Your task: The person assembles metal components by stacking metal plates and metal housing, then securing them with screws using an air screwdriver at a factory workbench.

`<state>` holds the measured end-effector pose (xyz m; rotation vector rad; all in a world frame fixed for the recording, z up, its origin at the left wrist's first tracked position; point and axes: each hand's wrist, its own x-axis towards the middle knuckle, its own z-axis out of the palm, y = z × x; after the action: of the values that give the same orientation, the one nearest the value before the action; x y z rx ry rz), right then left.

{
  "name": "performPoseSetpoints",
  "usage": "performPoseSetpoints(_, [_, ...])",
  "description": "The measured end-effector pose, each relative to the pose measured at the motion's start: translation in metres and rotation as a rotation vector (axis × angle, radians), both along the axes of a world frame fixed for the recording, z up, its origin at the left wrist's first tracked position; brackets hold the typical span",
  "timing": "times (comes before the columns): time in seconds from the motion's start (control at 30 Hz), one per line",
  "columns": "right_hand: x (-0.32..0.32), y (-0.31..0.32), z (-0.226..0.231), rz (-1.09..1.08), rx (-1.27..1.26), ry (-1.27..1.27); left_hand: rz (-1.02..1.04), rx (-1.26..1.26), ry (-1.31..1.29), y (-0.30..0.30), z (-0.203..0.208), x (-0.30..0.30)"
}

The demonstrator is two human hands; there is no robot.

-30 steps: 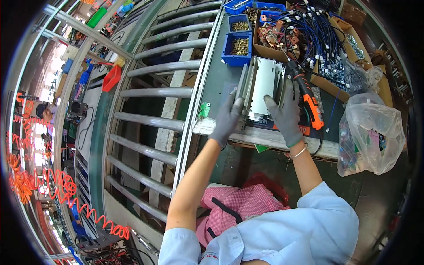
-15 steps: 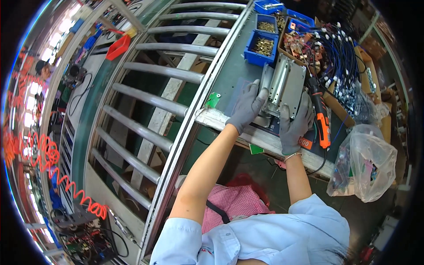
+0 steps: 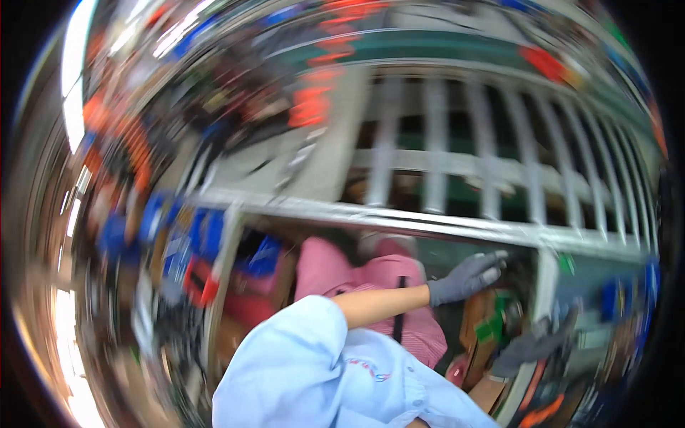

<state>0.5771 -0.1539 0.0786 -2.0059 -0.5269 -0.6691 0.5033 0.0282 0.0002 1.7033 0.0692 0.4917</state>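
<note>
My left hand (image 3: 467, 279), in a grey glove, hangs in the air over the gap between the roller conveyor and the workbench, its fingers stretched out and nothing in them. At the right, my right hand (image 3: 524, 351), gloved in the same grey, lies over the bench edge beside a pale metal part (image 3: 591, 338). Motion smears its fingers, so whether it grips that part is unclear. An orange and black power screwdriver (image 3: 544, 412) lies on the bench close to this hand.
The roller conveyor (image 3: 457, 222) crosses the view ahead. Blue bins (image 3: 614, 299) stand on the bench at the far right. Left of me, another bench bears blue bins (image 3: 207, 232) and a red tray (image 3: 201, 282). A coiled orange hose (image 3: 310, 107) hangs beyond the conveyor.
My view has swung far to the left and blurred. The left hand has come off the metal part and away from the bench; the right hand remains near it.
</note>
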Motion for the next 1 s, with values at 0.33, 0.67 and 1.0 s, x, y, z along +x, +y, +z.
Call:
performPoseSetpoints(0.33, [-0.068,0.162,0.023,0.812,-0.119,0.055,1.387,0.481,0.390,0.075,0.052,-0.361])
performPoseSetpoints(0.67, [-0.228,0.261,0.044,1.450,-0.063,0.331,2.145,1.074,1.120,0.044,0.182,-0.653])
performPoseSetpoints(1.0, [-0.513,0.320,0.106,2.331,-0.275,0.501,2.264,0.038,1.462,-0.037,0.207,-0.902])
